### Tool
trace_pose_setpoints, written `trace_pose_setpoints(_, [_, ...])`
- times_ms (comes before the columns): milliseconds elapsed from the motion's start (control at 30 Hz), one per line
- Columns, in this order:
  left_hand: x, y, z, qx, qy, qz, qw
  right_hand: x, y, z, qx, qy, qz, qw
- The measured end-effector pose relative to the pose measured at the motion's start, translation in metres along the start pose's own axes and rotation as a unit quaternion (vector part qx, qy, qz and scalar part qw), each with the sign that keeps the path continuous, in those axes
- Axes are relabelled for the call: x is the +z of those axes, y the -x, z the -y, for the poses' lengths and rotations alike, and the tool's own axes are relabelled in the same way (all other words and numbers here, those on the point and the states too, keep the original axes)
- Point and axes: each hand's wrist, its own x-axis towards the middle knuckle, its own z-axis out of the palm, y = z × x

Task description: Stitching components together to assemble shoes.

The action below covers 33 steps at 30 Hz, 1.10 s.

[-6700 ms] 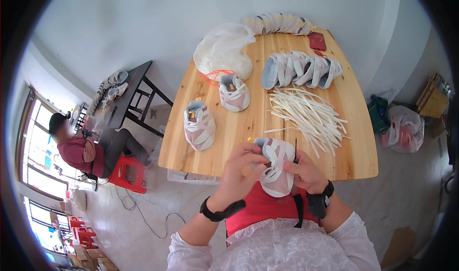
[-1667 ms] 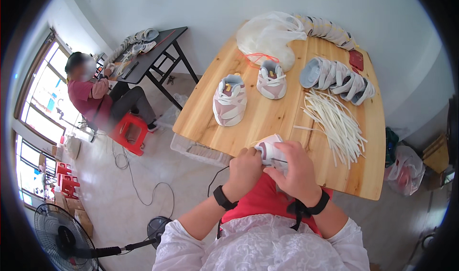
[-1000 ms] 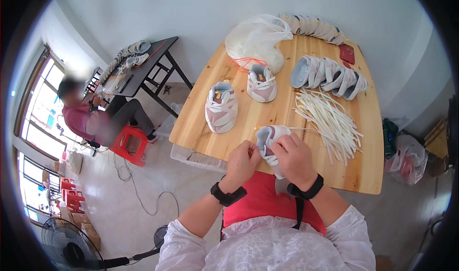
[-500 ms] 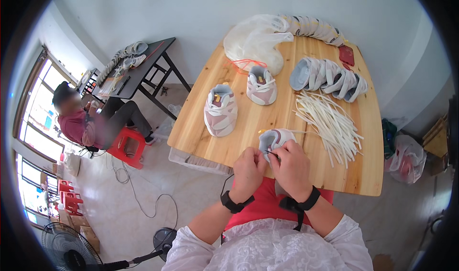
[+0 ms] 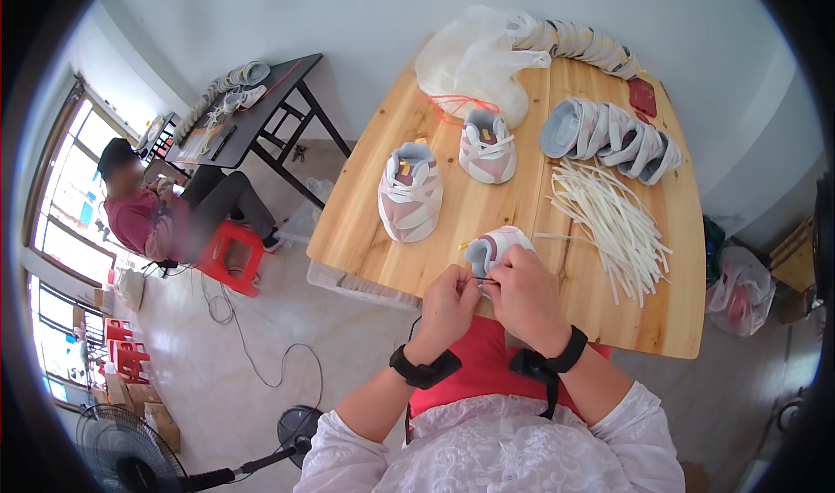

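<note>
Since the first frame our left hand (image 5: 448,307) and right hand (image 5: 529,296) have drawn together; the right pinches a thin dark tool (image 5: 485,280), the left is pinched, its hold unclear; just beyond, at the counter (image 5: 352,245) edge, nearer our right, is the shoe (image 5: 506,241), heel away-left, long axis apparently slanting toward us, toe hidden.

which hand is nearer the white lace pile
Right. The right hand is below and left of the white lace pile in the picture; the left hand is farther left.
</note>
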Motion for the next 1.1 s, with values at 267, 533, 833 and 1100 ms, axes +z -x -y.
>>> trace_pose_setpoints(267, [-0.002,-0.003,0.000,0.012,0.023,0.003,1.000,0.005,0.002,-0.004,0.010,-0.022,-0.006,1.000])
trace_pose_setpoints(533, [-0.006,-0.003,-0.002,0.013,0.006,0.023,1.000,0.000,-0.002,-0.005,-0.042,-0.014,0.011,0.999])
trace_pose_setpoints(833, [-0.018,-0.007,-0.011,-0.014,-0.022,0.088,0.996,0.004,0.012,-0.015,-0.101,-0.047,-0.028,0.993])
trace_pose_setpoints(1100, [-0.020,-0.008,-0.012,-0.005,-0.058,0.101,0.993,-0.004,0.021,-0.017,-0.175,0.073,0.035,0.981])
